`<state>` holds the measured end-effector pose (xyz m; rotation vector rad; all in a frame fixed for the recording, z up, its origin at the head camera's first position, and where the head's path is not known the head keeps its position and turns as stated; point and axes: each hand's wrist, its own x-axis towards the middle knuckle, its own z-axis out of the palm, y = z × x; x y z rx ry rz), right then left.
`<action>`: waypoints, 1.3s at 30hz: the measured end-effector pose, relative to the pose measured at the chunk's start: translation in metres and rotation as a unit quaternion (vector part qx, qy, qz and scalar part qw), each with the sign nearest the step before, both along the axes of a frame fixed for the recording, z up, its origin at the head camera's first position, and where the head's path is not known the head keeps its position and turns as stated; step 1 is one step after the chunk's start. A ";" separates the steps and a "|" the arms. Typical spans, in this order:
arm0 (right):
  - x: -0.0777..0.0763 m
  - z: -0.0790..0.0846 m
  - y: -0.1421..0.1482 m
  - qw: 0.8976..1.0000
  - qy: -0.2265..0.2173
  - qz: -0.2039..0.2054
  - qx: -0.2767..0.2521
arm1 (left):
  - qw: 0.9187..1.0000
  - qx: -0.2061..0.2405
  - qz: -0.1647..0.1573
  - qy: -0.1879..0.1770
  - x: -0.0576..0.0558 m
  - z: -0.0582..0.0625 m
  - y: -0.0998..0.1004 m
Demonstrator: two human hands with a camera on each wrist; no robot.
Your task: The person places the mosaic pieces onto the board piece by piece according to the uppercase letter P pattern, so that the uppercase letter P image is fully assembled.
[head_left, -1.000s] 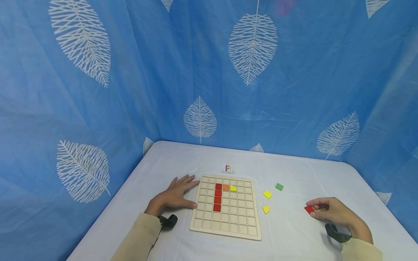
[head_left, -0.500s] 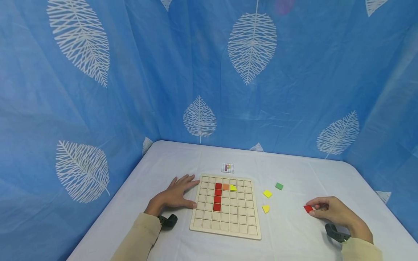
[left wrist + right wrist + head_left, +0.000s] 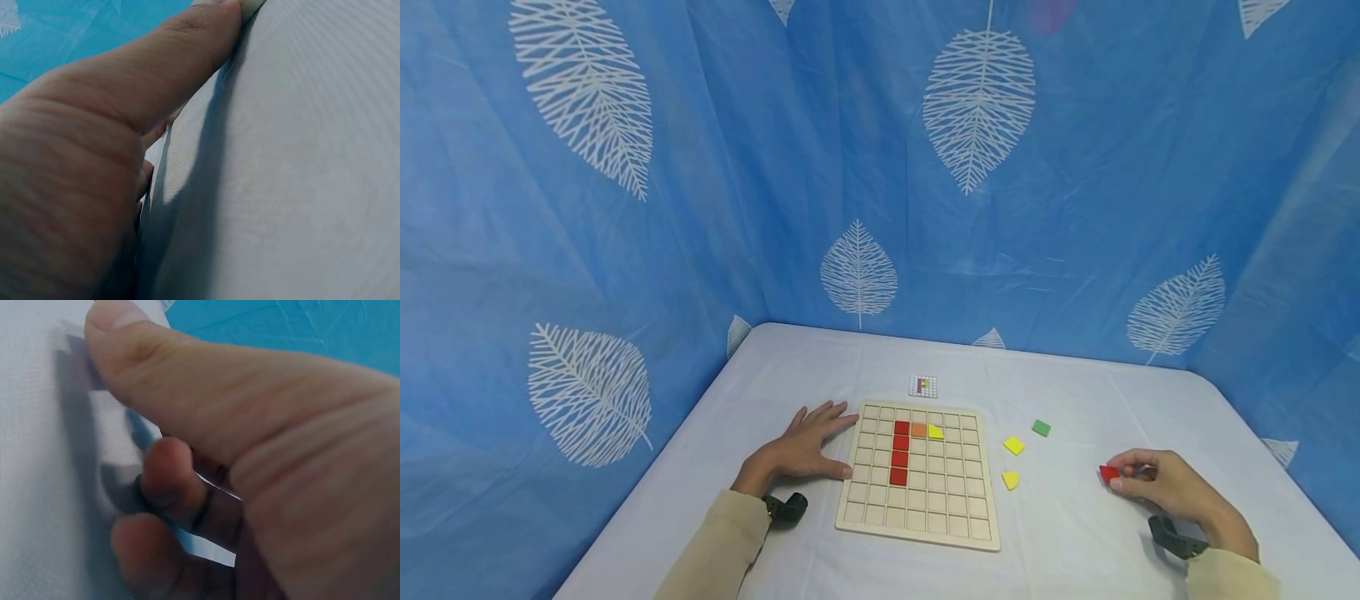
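Observation:
A wooden grid board (image 3: 917, 521) lies on the white table, with a column of several red tiles (image 3: 899, 459), an orange tile (image 3: 918, 430) and a yellow tile (image 3: 935, 432) set in its squares. The left hand (image 3: 805, 446) is spread at the board's left edge, its thumb and a fingertip touching the rim; the thumb (image 3: 187, 50) shows large in the left wrist view. Well to the right of the board, the right hand (image 3: 1172, 483) pinches a red tile (image 3: 1108, 474) between thumb and fingers. In the right wrist view that tile is hidden behind the thumb (image 3: 162, 369).
Between board and right hand lie a green tile (image 3: 1041, 427), a yellow square tile (image 3: 1014, 446) and a yellow tile with a rounded edge (image 3: 1011, 480). A small printed grid card (image 3: 922, 387) lies beyond the board. Blue leaf-patterned curtains (image 3: 962, 250) stand behind the table.
The right hand has turned the red tile slightly in its fingers, tilting it, and barely shifted. The left hand, board and loose tiles stay where they were.

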<state>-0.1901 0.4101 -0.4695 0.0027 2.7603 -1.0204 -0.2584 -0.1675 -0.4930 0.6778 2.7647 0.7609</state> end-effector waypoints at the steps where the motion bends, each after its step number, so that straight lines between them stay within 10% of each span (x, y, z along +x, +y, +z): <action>1: 0.000 0.000 0.000 1.000 -0.001 -0.005 -0.001 | 1.000 -0.001 0.000 0.000 0.000 0.000 0.000; 39: -0.001 0.039 -0.040 0.989 0.139 -0.056 0.022 | 1.000 -0.005 -0.004 0.005 0.000 -0.002 -0.002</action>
